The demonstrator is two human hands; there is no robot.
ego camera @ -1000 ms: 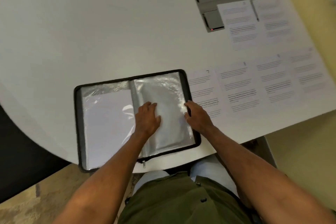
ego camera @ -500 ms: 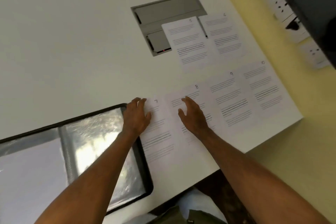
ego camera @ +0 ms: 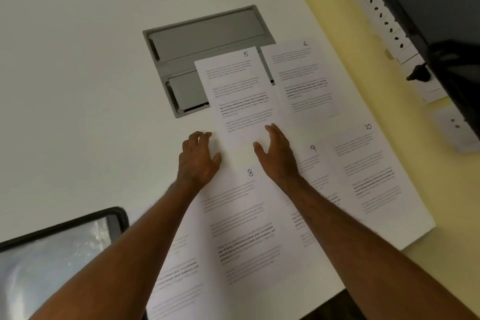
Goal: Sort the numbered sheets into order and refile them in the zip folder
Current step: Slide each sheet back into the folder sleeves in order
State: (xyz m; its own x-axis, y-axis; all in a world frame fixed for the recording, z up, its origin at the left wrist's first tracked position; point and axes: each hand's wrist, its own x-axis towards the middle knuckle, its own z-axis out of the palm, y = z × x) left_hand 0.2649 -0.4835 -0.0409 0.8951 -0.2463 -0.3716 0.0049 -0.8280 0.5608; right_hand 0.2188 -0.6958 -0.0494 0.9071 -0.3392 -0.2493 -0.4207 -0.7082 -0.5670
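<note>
Both hands reach toward the near end of sheet 5, which lies partly over the grey table hatch. The left hand has loosely curled fingers holding nothing. The right hand is spread and released. Sheet 6 lies right of sheet 5; sheets 8, 9 and 10 lie nearer. The zip folder sits open at near left on the white table.

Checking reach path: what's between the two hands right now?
In the head view, the near end of sheet 5 lies between the left hand and the right hand, with sheet 8 below it.
</note>
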